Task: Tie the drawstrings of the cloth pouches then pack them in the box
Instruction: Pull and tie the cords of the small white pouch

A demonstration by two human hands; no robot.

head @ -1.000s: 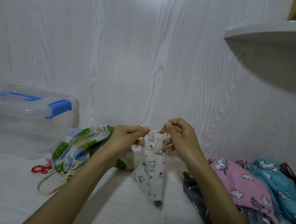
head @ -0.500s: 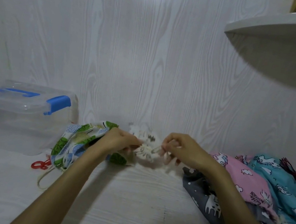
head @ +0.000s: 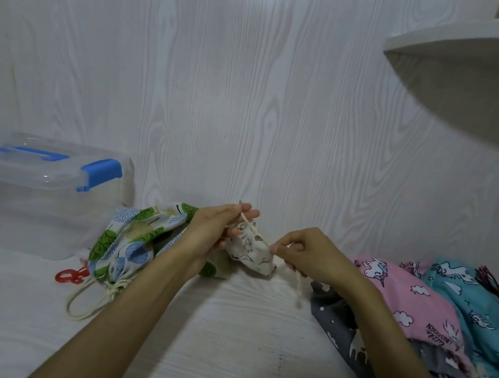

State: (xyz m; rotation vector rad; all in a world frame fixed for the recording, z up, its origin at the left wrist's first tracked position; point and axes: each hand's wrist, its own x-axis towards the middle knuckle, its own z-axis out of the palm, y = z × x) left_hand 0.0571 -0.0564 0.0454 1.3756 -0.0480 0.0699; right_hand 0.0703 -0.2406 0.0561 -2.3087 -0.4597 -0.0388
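A small white pouch with a cat print [head: 252,254] lies bunched between my hands on the white table. My left hand [head: 215,230] pinches one end of its cream drawstring [head: 251,227] above the pouch. My right hand [head: 306,253] pinches the other end just right of the pouch, and a loose cord tail hangs below it. The clear plastic box [head: 29,191] with blue latches stands shut at the far left, against the wall.
A leaf-print pouch [head: 133,240] with a looped cord lies left of my hands, with a red clip [head: 70,274] beside it. To the right lie a grey pouch [head: 346,331], a pink unicorn pouch [head: 402,294] and a teal pouch [head: 475,298]. A white shelf [head: 470,43] juts out at upper right.
The white pouch hung full length from both hands a second ago. It is now bunched small on the table, and my hands have drawn apart with the cord stretched between them.
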